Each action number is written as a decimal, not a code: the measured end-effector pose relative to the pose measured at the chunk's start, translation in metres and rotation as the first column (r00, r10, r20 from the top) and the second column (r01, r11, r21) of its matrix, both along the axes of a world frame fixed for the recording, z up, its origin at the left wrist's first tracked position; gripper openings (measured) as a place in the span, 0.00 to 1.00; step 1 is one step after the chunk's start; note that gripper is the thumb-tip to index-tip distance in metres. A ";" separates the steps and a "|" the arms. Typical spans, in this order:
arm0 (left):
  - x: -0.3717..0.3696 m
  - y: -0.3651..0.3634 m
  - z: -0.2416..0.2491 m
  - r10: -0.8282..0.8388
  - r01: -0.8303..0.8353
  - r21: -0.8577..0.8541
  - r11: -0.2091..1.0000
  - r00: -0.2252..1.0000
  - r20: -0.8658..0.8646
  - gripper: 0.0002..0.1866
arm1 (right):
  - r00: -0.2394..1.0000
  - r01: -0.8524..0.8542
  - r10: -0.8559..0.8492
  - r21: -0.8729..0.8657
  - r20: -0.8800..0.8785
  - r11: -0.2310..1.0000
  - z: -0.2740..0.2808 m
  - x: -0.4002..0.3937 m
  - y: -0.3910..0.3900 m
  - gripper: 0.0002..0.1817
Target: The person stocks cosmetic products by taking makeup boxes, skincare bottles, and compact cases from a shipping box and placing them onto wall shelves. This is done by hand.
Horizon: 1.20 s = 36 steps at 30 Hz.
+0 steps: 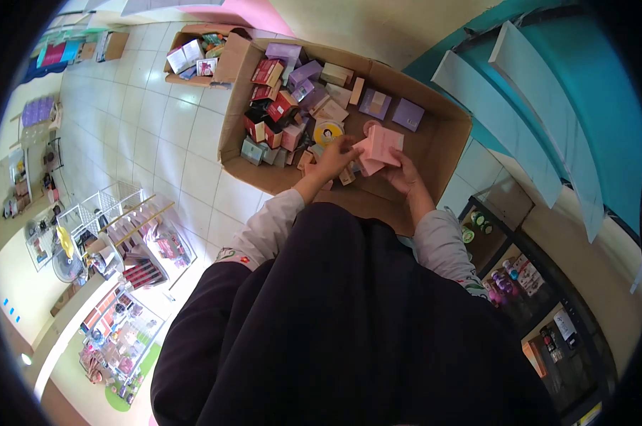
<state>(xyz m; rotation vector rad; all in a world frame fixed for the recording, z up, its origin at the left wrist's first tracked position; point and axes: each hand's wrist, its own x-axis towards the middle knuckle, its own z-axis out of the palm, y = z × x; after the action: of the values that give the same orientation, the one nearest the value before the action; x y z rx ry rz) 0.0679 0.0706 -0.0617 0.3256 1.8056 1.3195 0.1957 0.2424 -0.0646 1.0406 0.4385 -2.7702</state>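
Over the right part of a large cardboard carton, my right hand is closed on a small pink box, thumb on its near face. The fingers of my left hand are pinched at the pink box's left side, where another pink panel or box overlaps it. Below my left hand, tan boxes lie partly hidden. A round yellow item with a printed picture sits just beyond that hand. Purple boxes rest on the carton's bottom behind the pink box.
Red-and-black boxes and other small cartons crowd the carton's left half. A smaller cardboard box with packages stands on the tiled floor. White shelf boards lean at the right, above a dark display shelf. Wire racks stand left.
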 end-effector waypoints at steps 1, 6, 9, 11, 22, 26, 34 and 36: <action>-0.006 -0.003 -0.001 0.010 -0.012 -0.090 0.996 0.999 -0.031 0.25 | 1.000 0.018 -0.018 0.004 0.002 1.000 0.003 -0.001 0.000 0.30; -0.033 -0.060 -0.007 -0.425 0.136 -0.808 0.573 0.893 -0.151 0.36 | 0.999 0.041 -0.041 0.006 0.036 0.999 0.003 0.002 -0.006 0.31; -0.007 -0.072 0.014 -0.639 0.277 -0.905 0.324 0.769 0.007 0.40 | 0.999 0.026 -0.026 -0.011 0.029 1.000 0.001 0.007 -0.010 0.31; 0.001 -0.085 -0.016 -0.582 0.345 -0.862 0.371 0.810 0.075 0.42 | 0.998 -0.008 0.010 -0.025 0.054 1.000 0.007 0.007 -0.011 0.32; -0.008 -0.081 0.024 -0.399 0.264 -0.724 0.637 0.917 -0.017 0.56 | 0.985 -0.113 0.115 0.022 -0.130 0.993 0.007 0.012 0.007 0.34; 0.011 -0.085 0.093 -0.070 -0.107 -0.545 0.832 0.953 -0.295 0.56 | 0.968 -0.147 0.122 -0.103 -0.220 0.984 0.047 0.012 0.012 0.33; 0.094 -0.052 0.188 0.259 -0.332 -0.081 0.940 0.846 -0.465 0.51 | 0.895 -0.296 0.209 -0.176 -0.394 0.939 0.142 0.008 0.003 0.34; 0.110 -0.035 0.208 0.290 -0.331 0.026 0.943 0.785 -0.548 0.50 | 0.866 -0.354 0.256 -0.167 -0.430 0.920 0.175 0.013 0.001 0.34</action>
<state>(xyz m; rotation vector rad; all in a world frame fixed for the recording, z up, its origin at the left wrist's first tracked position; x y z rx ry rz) 0.1783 0.0357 0.1465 0.4070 2.4709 1.4824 0.2092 0.2436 0.1100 0.3069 0.2714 -2.6438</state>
